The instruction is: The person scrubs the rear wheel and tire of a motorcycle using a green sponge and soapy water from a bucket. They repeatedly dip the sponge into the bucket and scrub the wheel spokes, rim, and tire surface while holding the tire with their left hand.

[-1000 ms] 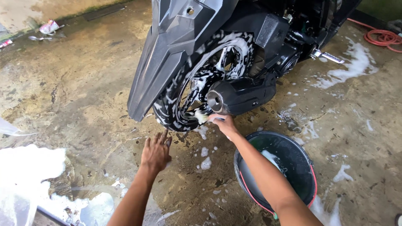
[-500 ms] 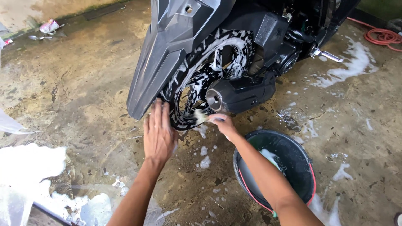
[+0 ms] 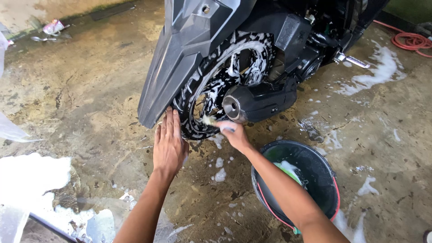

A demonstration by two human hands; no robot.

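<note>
Brace with flat, open left hand (image 3: 169, 146) on the soapy tyre (image 3: 191, 112); keep right hand (image 3: 234, 133) closed on the brush (image 3: 208, 120), scrubbing rim (image 3: 234, 72) beside exhaust (image 3: 252, 101).

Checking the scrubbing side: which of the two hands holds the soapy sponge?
The right hand, pressing the sponge at the foamy rear wheel; the left hand lies flat, empty, against the tyre.
</note>
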